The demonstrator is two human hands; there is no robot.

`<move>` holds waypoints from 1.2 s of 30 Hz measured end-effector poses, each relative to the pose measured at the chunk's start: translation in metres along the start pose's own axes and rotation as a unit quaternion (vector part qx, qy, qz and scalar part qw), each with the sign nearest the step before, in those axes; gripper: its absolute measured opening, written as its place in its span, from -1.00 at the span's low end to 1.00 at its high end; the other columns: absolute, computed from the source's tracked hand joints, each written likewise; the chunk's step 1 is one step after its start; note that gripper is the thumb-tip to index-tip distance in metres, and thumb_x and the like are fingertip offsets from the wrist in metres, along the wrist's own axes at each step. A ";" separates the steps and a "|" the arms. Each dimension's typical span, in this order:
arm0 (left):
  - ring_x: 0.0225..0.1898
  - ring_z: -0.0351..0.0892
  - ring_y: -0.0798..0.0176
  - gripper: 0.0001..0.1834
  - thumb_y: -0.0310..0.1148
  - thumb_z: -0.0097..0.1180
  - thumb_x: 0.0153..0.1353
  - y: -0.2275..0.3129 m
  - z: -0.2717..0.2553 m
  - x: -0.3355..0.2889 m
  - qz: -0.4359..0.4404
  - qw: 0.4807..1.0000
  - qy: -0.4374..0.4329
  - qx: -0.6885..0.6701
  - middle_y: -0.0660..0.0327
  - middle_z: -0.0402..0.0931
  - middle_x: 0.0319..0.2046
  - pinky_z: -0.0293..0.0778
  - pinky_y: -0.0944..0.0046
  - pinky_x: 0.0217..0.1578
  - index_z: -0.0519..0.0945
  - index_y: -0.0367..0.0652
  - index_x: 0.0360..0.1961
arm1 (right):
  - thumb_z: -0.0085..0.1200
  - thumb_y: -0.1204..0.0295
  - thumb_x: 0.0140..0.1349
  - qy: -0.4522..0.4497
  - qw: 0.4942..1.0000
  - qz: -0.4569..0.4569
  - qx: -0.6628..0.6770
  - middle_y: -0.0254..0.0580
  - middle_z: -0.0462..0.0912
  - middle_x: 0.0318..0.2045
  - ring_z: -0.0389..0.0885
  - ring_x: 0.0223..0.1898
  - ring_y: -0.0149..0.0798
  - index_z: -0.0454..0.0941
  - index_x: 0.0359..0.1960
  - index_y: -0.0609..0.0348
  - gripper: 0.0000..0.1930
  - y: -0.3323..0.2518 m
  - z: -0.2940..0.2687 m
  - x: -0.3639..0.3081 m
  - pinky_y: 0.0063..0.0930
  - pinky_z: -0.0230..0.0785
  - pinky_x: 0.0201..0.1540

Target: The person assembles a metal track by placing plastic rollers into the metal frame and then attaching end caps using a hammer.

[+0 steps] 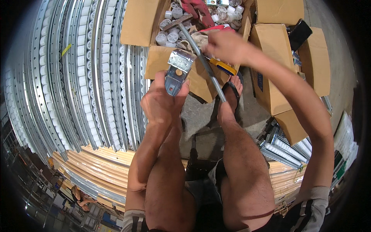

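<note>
My left hand is closed around a shiny metal bracket with a round hole, holding it up in front of the open cardboard box. My right hand is over the box's near edge with curled fingers; whatever they grip is hidden. Beneath it are a pale cloth and a yellow-handled tool. A hammer leans across the box, its head on white plastic rollers and its handle reaching down toward my leg. Red gloves lie among the rollers.
Long metal roller tracks with white wheels fill the left. Tan pipes lie behind them. Another open box at right has a black phone on its flap. Short roller pieces lie below it. A person is far off at lower left.
</note>
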State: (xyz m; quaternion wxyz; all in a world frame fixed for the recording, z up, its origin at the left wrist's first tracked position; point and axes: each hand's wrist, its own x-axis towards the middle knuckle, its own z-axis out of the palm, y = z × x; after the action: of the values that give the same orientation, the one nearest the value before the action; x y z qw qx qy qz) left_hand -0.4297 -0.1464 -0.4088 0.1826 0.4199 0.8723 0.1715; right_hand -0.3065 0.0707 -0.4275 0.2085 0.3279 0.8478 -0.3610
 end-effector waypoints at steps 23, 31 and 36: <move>-0.46 0.66 -0.09 -0.52 -0.05 0.39 0.03 -0.015 -0.008 0.004 0.029 0.997 0.040 -0.058 0.02 0.64 -0.48 0.52 0.05 -0.47 0.58 -0.14 -0.15 | -0.07 0.19 0.51 0.036 0.922 0.092 0.374 -0.53 0.29 -0.61 0.13 -0.63 -0.62 0.52 -0.13 0.22 -0.68 -0.005 -0.042 -0.111 -0.62 -0.02 -0.58; -0.47 0.68 -0.03 -0.56 -0.13 0.46 -0.03 -0.016 0.000 0.003 0.056 0.993 0.082 -0.070 0.04 0.65 -0.48 0.55 0.12 -0.46 0.60 -0.15 -0.20 | -0.07 0.20 0.51 0.031 0.970 0.017 0.239 -0.44 0.36 -0.52 0.31 -0.43 -0.47 0.48 -0.19 0.27 -0.67 -0.017 -0.025 -0.128 -0.48 0.25 -0.37; -0.49 0.69 -0.03 -0.56 -0.18 0.51 -0.09 -0.008 -0.006 0.004 0.043 0.995 0.079 -0.042 0.06 0.65 -0.50 0.56 0.13 -0.46 0.63 -0.15 -0.22 | -0.07 0.16 0.51 0.114 0.924 0.092 0.352 -0.52 0.34 -0.52 0.28 -0.48 -0.60 0.52 -0.17 0.18 -0.69 -0.014 -0.022 -0.121 -0.61 0.15 -0.45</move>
State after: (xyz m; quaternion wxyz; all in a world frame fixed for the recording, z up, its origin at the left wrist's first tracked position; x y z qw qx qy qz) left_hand -0.4400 -0.1487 -0.4081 0.1229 0.4338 0.8574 0.2482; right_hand -0.2345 0.0302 -0.3351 0.0143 0.4958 0.6501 -0.5756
